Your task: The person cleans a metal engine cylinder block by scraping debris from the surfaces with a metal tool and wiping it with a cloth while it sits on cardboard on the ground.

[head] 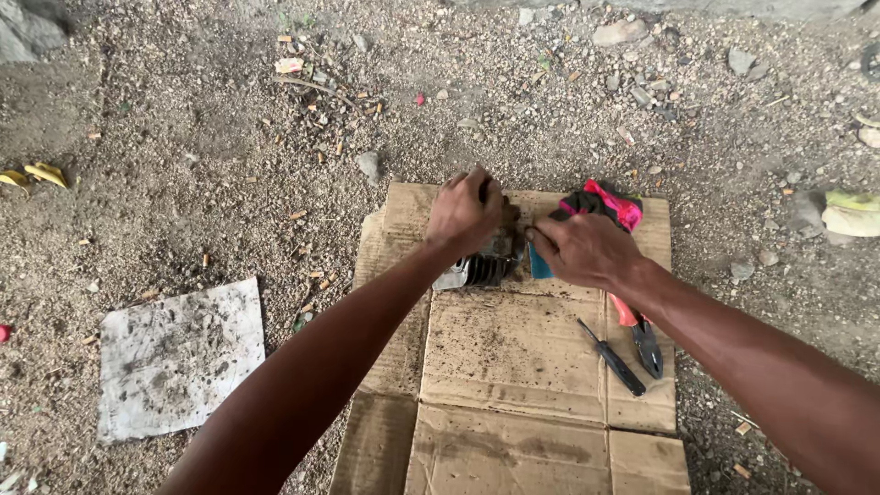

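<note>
Outdoors, on flattened cardboard (513,367): left hand (465,213) grip closed over a finned metal engine part (477,269); right hand (582,247) pinches a blue tool (539,266) against it. Pliers (642,335), screwdriver (610,356) beside.

The flattened cardboard (513,367) is lying on the gravel ground (202,165), and the finned metal part (477,268) is sitting on its far end — the left hand (466,213) is resting on top of it, the right hand (582,249) just beside it to the right. Pliers (642,335) and a screwdriver (610,356) are lying nearer, right of centre — a gloves bundle (605,203) is sitting behind the right hand, a dirty sheet (179,357) lying well left
</note>
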